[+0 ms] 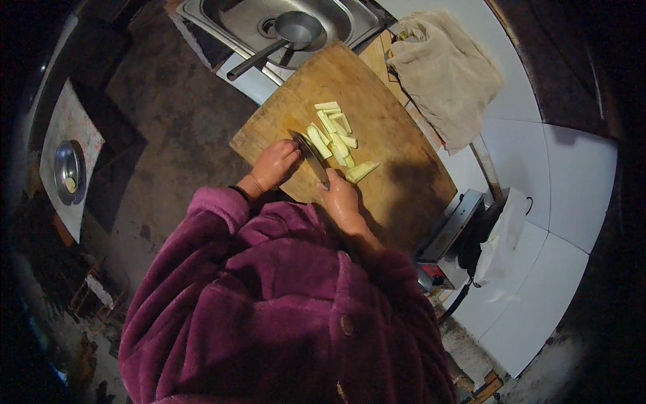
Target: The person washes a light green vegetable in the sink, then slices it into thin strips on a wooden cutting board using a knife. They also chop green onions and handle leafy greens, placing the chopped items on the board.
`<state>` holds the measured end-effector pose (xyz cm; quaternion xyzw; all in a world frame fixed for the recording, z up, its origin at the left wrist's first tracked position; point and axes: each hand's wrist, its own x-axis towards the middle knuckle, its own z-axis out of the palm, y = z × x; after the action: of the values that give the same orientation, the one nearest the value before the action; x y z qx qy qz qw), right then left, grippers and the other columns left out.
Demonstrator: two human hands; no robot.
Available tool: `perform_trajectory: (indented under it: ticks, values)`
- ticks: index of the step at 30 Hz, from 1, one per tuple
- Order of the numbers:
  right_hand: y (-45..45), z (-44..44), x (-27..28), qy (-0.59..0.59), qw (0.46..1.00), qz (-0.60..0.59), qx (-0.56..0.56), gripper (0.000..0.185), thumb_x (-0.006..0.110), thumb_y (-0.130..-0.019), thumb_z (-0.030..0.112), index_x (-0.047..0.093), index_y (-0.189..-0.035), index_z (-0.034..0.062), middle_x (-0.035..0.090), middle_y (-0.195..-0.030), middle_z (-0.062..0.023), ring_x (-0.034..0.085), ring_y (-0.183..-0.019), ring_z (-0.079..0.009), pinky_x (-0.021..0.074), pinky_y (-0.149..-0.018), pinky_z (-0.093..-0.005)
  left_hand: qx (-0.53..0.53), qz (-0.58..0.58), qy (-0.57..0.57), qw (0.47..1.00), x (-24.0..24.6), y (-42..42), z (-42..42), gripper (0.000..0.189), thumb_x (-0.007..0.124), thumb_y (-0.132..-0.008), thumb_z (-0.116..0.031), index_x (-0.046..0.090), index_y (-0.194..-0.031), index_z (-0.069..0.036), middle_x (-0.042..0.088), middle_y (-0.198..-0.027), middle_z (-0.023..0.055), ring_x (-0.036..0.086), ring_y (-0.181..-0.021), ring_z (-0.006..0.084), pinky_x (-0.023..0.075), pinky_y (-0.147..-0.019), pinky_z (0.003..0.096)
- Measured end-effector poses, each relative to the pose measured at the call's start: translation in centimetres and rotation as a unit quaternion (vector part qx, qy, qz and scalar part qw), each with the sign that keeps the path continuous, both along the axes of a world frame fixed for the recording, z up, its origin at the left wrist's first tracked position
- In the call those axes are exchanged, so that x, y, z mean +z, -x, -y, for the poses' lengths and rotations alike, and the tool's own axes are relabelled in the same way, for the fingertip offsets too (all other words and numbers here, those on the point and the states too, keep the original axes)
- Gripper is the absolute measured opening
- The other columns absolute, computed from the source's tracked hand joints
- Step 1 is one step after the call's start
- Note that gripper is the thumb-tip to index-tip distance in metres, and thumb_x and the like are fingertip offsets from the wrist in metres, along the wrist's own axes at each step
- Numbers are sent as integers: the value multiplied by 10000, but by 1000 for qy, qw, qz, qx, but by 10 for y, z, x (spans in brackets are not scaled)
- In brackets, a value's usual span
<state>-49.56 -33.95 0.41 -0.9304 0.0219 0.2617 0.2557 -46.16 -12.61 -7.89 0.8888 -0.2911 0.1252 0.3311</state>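
Note:
My right hand (341, 198) grips a kitchen knife (315, 160) at its near end. The blade slants up and left over a worn wooden cutting board (398, 141). Fingers curled, my left hand (276, 162) is beside the blade near its tip; whether anything is under those fingers is hidden. Just right of the blade lies a loose heap of pale green vegetable sticks (333, 129). A longer wedge of the same vegetable (362, 172) rests apart from the heap, close to my right hand.
Beyond the board is a steel sink (343, 12) with a long-handled metal ladle (299, 29) across it. A beige cloth (444, 76) lies at the upper right. At the right stands a metal stove (449, 227). A steel plate (69, 164) sits far left.

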Motion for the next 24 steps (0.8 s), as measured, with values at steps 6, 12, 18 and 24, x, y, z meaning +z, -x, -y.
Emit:
perform_trajectory:
  ticks: [6, 12, 18, 24]
  values:
    - [2, 19, -6, -196, 977, 55, -57, 483, 713, -899, 310, 588, -1257, 11, 668, -941, -199, 643, -818, -260, 507, -781, -351, -8, 13, -36, 999, 7, -2, 4, 306, 683, -814, -91, 629, -1109, -29, 628, -1107, 126, 612, -1032, 340, 542, -824, 417]
    - [3, 15, 26, -95, 987, 127, -2, 428, 709, -880, 269, 607, -1248, 76, 686, -1009, -171, 667, -880, -333, 519, -763, -387, 46, -95, 49, 993, 40, 5, -13, 319, 658, -810, -67, 633, -1128, -49, 638, -1102, 123, 607, -1036, 350, 517, -863, 427]
    - [8, 7, 38, 68, 960, 218, 163, 434, 684, -790, 130, 631, -1220, 160, 602, -913, -112, 650, -813, -336, 516, -693, -456, 210, 9, 50, 976, 98, -14, -39, 271, 684, -808, -64, 660, -1078, -74, 650, -1047, 111, 613, -989, 344, 511, -806, 430]
    - [6, 10, 41, 65, 914, 322, 239, 449, 648, -762, 78, 647, -1197, 190, 546, -840, -80, 631, -742, -286, 488, -674, -410, -140, -202, -79, 966, 115, -46, -17, 209, 702, -829, -140, 687, -1024, -67, 632, -992, 123, 628, -930, 343, 514, -781, 440]
